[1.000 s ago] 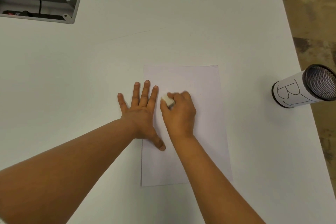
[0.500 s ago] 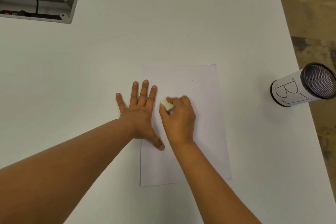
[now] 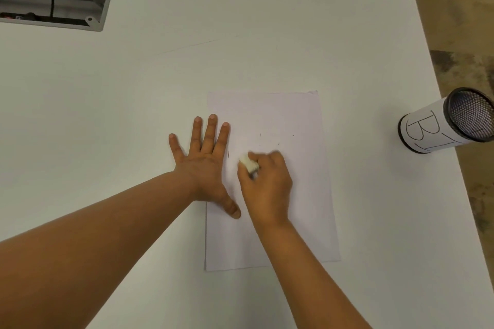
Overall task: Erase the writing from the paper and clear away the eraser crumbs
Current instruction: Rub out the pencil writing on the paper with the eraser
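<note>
The left hand (image 3: 204, 161) lies flat with fingers spread, straddling the left edge of the paper (image 3: 302, 195) on the white table (image 3: 267, 21). Just beside it, the right hand (image 3: 267, 184) curls its fingers around a white eraser (image 3: 248, 164) held down against the sheet. A few dark specks (image 3: 278, 144) lie on the paper just beyond the eraser.

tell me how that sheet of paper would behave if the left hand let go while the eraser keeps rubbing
The paper looks thin and lies flat on the smooth white table, so it would probably slide or bunch under the eraser. Only the left hand, spread flat across its left edge, seems to anchor it. Lifted by one corner, it would likely flop.
</note>
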A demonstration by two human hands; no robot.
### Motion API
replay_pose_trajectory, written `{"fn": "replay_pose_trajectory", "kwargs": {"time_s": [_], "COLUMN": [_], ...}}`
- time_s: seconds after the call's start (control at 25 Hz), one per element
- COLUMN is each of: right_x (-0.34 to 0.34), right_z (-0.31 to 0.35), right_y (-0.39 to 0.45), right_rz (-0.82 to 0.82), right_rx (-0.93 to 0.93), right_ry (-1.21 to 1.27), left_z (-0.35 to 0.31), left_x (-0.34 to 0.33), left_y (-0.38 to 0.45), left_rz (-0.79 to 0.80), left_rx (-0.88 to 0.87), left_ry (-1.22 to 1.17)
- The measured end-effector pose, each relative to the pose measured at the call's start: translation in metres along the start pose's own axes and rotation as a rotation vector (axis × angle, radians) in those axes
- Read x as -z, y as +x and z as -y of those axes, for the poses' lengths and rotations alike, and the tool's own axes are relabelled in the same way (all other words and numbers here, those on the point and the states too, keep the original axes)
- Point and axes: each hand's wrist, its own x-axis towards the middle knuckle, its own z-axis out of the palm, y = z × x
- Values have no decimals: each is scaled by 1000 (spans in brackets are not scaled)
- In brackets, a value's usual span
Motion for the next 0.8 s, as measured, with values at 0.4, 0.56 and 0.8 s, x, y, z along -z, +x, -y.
{"fn": "replay_pose_trajectory", "kwargs": {"time_s": [0.4, 0.56, 0.8], "right_x": [5, -4, -19], "right_z": [-4, 4, 25], "right_y": [-18, 4, 69], "right_rz": [-38, -27, -10], "right_rx": [-55, -32, -35], "right_ry": [29, 10, 13], "left_z": [-1, -1, 0], "left_x": [0, 0, 1], "left_y": [-1, 0, 0], "left_rz": [-2, -5, 5], "left_rx": [15, 8, 14], "left_ry": [8, 0, 17]}}
